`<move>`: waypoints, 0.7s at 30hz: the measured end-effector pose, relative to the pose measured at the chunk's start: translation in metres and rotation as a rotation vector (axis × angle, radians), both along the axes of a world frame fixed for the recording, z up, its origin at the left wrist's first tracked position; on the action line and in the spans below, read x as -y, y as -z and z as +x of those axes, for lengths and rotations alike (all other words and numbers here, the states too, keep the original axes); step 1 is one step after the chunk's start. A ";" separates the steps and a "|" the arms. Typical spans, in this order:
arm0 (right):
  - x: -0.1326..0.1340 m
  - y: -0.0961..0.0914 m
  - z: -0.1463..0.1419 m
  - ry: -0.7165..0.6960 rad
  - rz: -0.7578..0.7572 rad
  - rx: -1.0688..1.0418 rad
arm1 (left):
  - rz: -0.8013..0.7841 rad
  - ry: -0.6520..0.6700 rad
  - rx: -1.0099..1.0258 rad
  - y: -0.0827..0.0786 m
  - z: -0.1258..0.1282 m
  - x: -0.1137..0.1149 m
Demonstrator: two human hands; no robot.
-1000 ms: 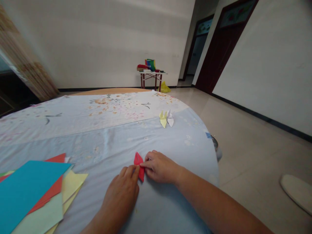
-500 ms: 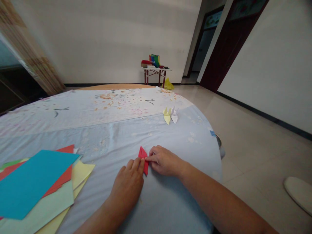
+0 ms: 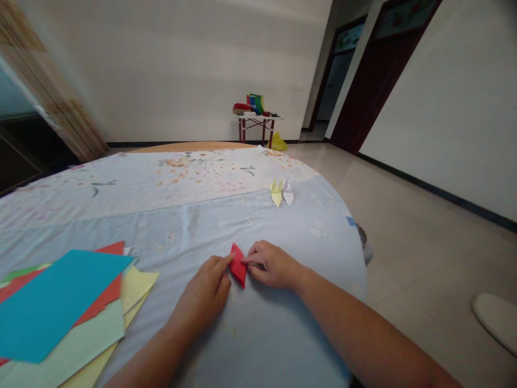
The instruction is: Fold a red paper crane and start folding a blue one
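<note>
A small piece of red folded paper (image 3: 238,266), a narrow pointed diamond, lies on the light blue tablecloth. From the left, my left hand (image 3: 208,285) holds its edge, the index fingertip pressing near the upper point and the other fingers curled. On the opposite side my right hand (image 3: 272,265) grips the right edge between bent fingers and thumb. Farther back stand two folded paper figures with raised points, a yellow one (image 3: 277,193) and a white one (image 3: 288,192), side by side.
Loose coloured sheets lie at the left, a blue sheet (image 3: 60,307) on top. The table's rounded edge (image 3: 361,258) runs along the right. A small side table (image 3: 258,117) with a colourful bag stands by the far wall. A pale round stool (image 3: 496,320) is at the right.
My left hand has drawn back left from on top of the red paper to its left edge. The paper now shows a smoother, wider face. My right hand has barely moved.
</note>
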State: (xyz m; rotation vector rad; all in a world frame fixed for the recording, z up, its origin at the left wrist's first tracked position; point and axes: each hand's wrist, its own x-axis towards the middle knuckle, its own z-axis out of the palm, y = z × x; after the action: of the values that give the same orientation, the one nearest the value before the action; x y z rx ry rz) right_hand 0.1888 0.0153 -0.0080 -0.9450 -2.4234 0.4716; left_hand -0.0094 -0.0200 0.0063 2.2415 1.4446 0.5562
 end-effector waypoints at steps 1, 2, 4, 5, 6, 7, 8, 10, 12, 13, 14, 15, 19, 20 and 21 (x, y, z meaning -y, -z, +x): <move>-0.001 0.001 0.001 0.010 -0.013 -0.029 | -0.006 -0.046 0.059 0.001 -0.002 -0.002; -0.002 0.001 0.001 0.027 -0.028 -0.059 | -0.013 -0.099 0.104 0.002 -0.003 -0.004; -0.004 0.001 0.000 0.069 -0.054 -0.112 | -0.028 -0.182 0.150 0.002 -0.002 -0.006; -0.004 0.001 -0.001 0.087 -0.062 -0.133 | -0.034 -0.197 0.158 0.002 -0.002 -0.006; -0.005 0.001 -0.002 0.104 -0.069 -0.151 | -0.037 -0.195 0.159 0.001 -0.001 -0.006; -0.005 0.000 -0.003 0.119 -0.076 -0.165 | -0.040 -0.180 0.154 -0.001 0.000 -0.006; -0.005 -0.001 -0.005 0.133 -0.083 -0.173 | -0.042 -0.159 0.144 -0.002 0.002 -0.006; -0.006 -0.002 -0.007 0.161 -0.094 -0.166 | -0.040 -0.123 0.112 -0.004 0.004 -0.005; -0.005 -0.003 -0.009 0.185 -0.097 -0.126 | -0.026 -0.109 0.082 -0.004 0.006 -0.003; -0.005 -0.003 -0.010 0.193 -0.095 -0.099 | -0.017 -0.110 0.074 -0.004 0.007 -0.003; -0.004 -0.003 -0.011 0.195 -0.092 -0.070 | -0.010 -0.119 0.070 -0.003 0.007 -0.003; -0.003 -0.004 -0.012 0.193 -0.088 -0.041 | -0.009 -0.133 0.068 -0.002 0.007 -0.003; -0.001 -0.004 -0.014 0.193 -0.076 0.035 | -0.032 -0.189 0.074 0.001 0.007 -0.004; -0.001 -0.004 -0.015 0.198 -0.080 0.038 | -0.040 -0.200 0.081 0.002 0.006 -0.005; -0.001 -0.004 -0.015 0.203 -0.086 0.033 | -0.046 -0.213 0.090 0.003 0.006 -0.005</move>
State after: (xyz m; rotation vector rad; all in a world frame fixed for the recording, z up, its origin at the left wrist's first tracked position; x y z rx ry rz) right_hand 0.1736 0.0159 -0.0043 -1.2304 -2.3194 0.4927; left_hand -0.0033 -0.0149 0.0037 2.0136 1.6431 0.6736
